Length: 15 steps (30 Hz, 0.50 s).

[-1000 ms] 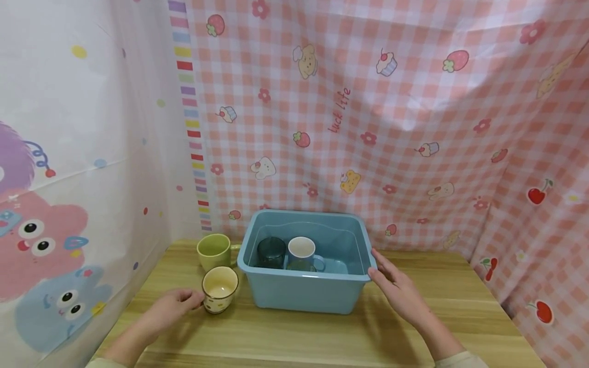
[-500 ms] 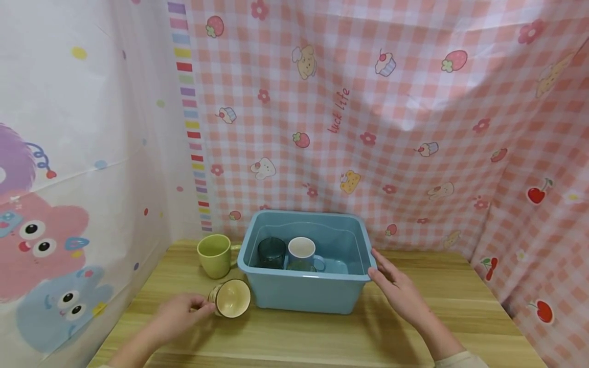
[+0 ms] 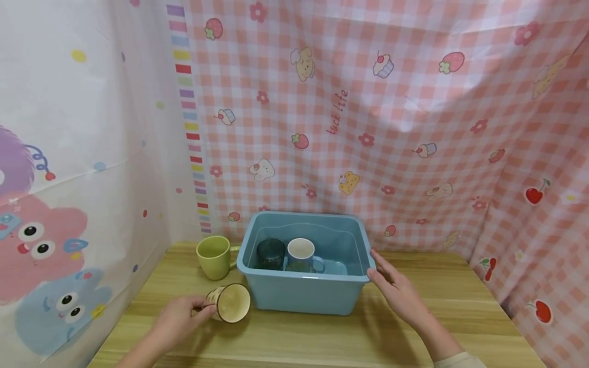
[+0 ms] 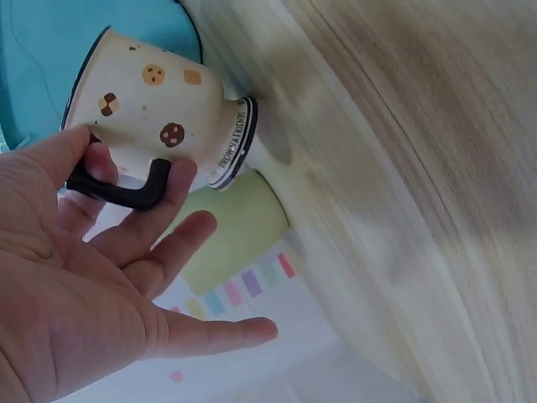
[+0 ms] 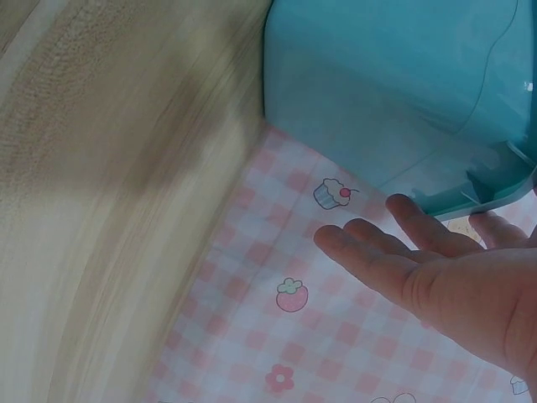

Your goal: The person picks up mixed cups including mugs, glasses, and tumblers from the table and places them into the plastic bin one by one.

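Note:
My left hand (image 3: 181,319) pinches the black handle (image 4: 126,189) of a cream mug (image 4: 151,105) with cookie prints and a dark rim. In the head view that mug is tipped on its side, its mouth facing right, close by the front left corner of a blue plastic bin (image 3: 303,294). Fingers of my right hand (image 3: 398,294) lie against the bin's right rim, extended under its edge in the right wrist view. Inside the bin, toward the left, stand a dark green glass cup (image 3: 270,254) and a white-and-blue mug (image 3: 301,255).
A green mug (image 3: 214,258) stands upright on the wooden table (image 3: 285,342), left of the bin, its handle toward the bin. Behind the table hangs a pink checked cloth (image 3: 349,112), and a white printed cloth (image 3: 101,179) hangs at the left.
My left hand has tipped the cream mug from upright onto its side and shifted it right and toward me. My right hand stays at the bin's rim.

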Each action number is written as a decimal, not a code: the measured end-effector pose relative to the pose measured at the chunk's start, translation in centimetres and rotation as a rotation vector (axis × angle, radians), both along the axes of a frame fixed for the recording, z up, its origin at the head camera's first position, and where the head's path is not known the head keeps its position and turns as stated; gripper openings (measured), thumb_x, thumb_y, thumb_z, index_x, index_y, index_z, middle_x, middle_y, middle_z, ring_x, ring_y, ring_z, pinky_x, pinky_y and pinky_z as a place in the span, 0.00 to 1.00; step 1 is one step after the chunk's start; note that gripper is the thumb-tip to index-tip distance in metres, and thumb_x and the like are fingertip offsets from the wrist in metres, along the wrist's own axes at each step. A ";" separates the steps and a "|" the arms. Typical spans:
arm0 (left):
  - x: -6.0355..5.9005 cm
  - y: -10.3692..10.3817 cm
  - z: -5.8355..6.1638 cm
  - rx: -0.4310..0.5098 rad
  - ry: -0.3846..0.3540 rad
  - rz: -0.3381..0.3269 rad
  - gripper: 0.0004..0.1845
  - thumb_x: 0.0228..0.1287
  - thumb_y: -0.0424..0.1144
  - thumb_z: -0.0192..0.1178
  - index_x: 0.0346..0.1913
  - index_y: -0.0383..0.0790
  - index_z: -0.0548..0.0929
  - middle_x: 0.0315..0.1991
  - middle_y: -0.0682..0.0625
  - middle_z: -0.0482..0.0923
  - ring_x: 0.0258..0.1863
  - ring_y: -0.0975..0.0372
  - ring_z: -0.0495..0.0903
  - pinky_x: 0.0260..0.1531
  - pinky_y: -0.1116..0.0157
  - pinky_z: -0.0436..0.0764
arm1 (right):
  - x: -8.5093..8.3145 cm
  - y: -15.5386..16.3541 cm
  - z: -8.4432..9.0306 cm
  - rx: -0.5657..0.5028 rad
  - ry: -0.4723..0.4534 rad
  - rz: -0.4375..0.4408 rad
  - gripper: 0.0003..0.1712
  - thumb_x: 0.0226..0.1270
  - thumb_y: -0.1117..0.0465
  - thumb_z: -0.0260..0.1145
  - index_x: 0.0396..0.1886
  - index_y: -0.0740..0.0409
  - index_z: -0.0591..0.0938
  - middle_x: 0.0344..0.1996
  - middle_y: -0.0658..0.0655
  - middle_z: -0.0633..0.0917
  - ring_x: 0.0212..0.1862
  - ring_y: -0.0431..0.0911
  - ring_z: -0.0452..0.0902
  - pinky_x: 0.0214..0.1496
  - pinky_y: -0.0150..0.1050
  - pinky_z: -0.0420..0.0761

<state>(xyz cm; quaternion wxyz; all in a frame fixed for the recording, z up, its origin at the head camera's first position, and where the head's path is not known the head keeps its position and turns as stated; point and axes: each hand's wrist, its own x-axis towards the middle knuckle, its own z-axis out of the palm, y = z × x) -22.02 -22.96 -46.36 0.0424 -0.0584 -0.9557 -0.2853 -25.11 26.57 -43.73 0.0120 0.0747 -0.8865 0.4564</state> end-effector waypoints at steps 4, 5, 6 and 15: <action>0.0 -0.9 0.0 0.099 -0.068 -0.005 0.13 0.75 0.48 0.67 0.32 0.47 0.85 0.28 0.57 0.79 0.30 0.67 0.72 0.31 0.68 0.72 | 0.0 -0.1 0.0 -0.004 -0.004 -0.005 0.38 0.85 0.36 0.53 0.88 0.35 0.57 0.78 0.67 0.74 0.78 0.62 0.72 0.76 0.68 0.72; 0.1 -1.2 0.1 0.124 -0.088 -0.010 0.13 0.76 0.48 0.66 0.33 0.46 0.84 0.28 0.56 0.78 0.30 0.67 0.71 0.31 0.68 0.71 | 0.1 -0.1 0.0 -0.004 -0.004 -0.006 0.38 0.85 0.36 0.53 0.88 0.35 0.57 0.77 0.67 0.74 0.78 0.62 0.72 0.76 0.68 0.72; 0.1 -1.5 0.2 0.145 -0.108 -0.012 0.14 0.77 0.49 0.65 0.33 0.45 0.84 0.28 0.55 0.77 0.29 0.66 0.70 0.30 0.68 0.71 | 0.1 -0.1 -0.1 -0.006 -0.005 -0.008 0.38 0.85 0.36 0.53 0.88 0.35 0.57 0.77 0.67 0.74 0.77 0.62 0.72 0.76 0.68 0.72; 0.4 -3.9 3.9 0.109 -0.166 0.047 0.19 0.81 0.56 0.59 0.39 0.45 0.83 0.28 0.53 0.70 0.28 0.62 0.67 0.29 0.66 0.67 | 0.1 -0.1 0.1 -0.017 -0.004 -0.003 0.38 0.85 0.36 0.52 0.88 0.35 0.57 0.78 0.67 0.74 0.78 0.63 0.72 0.76 0.68 0.72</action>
